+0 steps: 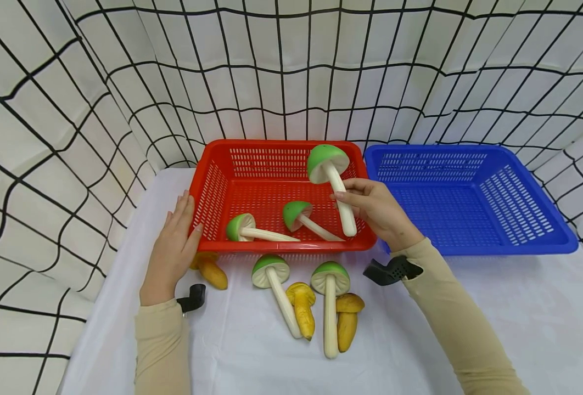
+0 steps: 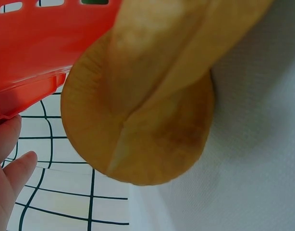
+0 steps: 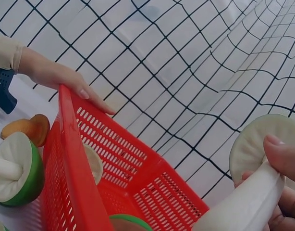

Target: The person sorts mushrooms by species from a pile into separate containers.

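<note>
Over the right end of the red basket (image 1: pixel 267 245), my right hand (image 1: pixel 377 208) pinches the white stem of a green-capped toy mushroom (image 1: pixel 327 162), cap tilted up and away. In the right wrist view, thumb and fingers close round that stem (image 3: pixel 248 204). My left hand (image 1: pixel 170 249) rests with extended fingers against the basket's left rim. Inside the basket lie two more green-capped mushrooms, one at the left (image 1: pixel 242 226) and one near the middle (image 1: pixel 297 215). A yellow mushroom (image 2: pixel 138 144) lies beside my left hand, partly under the basket's edge in the head view.
In front of the basket, two green-capped mushrooms (image 1: pixel 270 271) (image 1: pixel 331 278) and two yellow ones (image 1: pixel 301 307) (image 1: pixel 348 323) lie on the white cloth (image 1: pixel 242 351). A blue basket (image 1: pixel 469 249) stands to the right. Black-gridded white sheets (image 1: pixel 291 88) rise behind and at the sides.
</note>
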`<action>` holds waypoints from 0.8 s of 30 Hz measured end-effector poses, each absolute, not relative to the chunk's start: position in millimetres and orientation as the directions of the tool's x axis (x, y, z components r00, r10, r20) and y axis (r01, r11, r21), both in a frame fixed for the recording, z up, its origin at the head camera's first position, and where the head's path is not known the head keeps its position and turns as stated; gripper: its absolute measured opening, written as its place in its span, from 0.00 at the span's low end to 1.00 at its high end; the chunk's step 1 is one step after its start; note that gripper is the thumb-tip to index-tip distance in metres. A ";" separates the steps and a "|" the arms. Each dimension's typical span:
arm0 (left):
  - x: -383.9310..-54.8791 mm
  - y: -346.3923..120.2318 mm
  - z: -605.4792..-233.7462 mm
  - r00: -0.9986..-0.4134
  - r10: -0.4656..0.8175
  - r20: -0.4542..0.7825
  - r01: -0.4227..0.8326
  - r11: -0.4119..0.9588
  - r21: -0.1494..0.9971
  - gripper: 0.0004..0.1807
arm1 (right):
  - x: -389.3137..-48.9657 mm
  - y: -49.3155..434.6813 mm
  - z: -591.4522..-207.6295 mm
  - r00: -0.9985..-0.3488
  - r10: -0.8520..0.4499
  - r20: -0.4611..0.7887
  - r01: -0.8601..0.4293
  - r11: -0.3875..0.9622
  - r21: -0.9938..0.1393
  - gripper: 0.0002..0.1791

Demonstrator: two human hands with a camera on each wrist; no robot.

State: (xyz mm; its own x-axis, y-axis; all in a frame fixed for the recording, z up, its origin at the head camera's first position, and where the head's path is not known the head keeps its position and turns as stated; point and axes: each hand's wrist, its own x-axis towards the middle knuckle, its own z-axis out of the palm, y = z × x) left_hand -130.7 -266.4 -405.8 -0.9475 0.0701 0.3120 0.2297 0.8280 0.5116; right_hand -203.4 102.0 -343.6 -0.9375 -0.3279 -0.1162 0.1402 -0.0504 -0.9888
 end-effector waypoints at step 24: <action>-130.3 -267.3 -405.8 -0.942 0.089 0.323 0.253 0.822 0.511 0.32 | -232.5 84.1 -360.6 -0.945 -0.268 -0.185 0.193 -0.003 -0.981 0.16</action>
State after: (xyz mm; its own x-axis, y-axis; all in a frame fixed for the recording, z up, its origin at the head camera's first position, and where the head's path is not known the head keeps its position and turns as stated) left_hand -130.3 -267.3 -405.8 -0.9422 0.0892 0.3228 0.2528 0.8215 0.5110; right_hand -232.5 84.1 -360.6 -0.9455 -0.2677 -0.1853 0.1930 -0.0026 -0.9812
